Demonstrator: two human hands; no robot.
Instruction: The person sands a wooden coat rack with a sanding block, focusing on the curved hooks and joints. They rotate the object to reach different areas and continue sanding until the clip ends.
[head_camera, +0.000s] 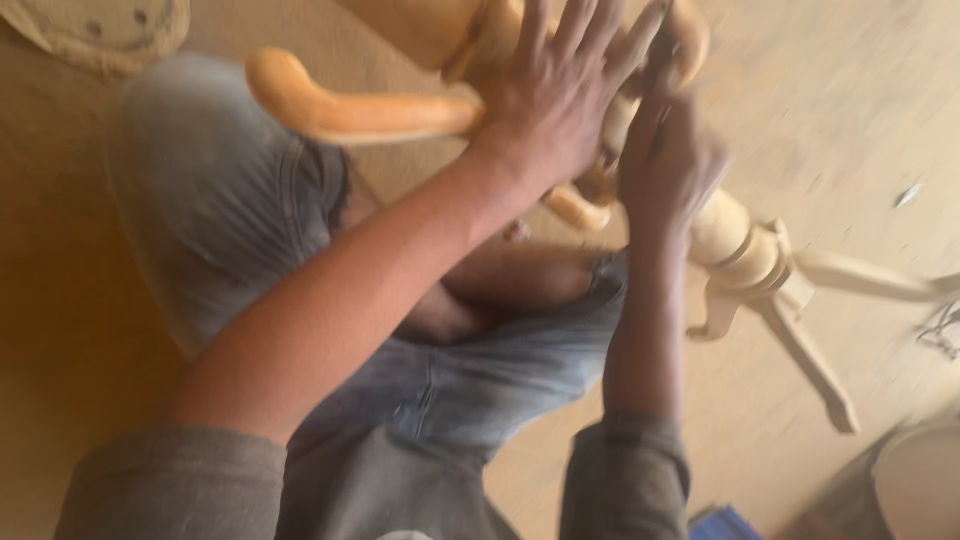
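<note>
A pale turned-wood stand (735, 245) with curved legs lies across my lap, its column running from upper left to lower right. My left hand (560, 95) lies flat on the column with fingers spread, next to a curved arm of the wood (350, 110). My right hand (665, 165) is closed against the column just to the right, fingers curled. The picture is blurred, so I cannot see whether anything sits inside that hand. My torn blue jeans (480, 370) are below the piece.
A dusty wooden floor (830, 110) surrounds me. A round pale disc (100, 30) lies at the top left. A round light object (920, 480) sits at the bottom right, a blue thing (725, 522) by my right elbow, small metal bits (940, 325) at the right edge.
</note>
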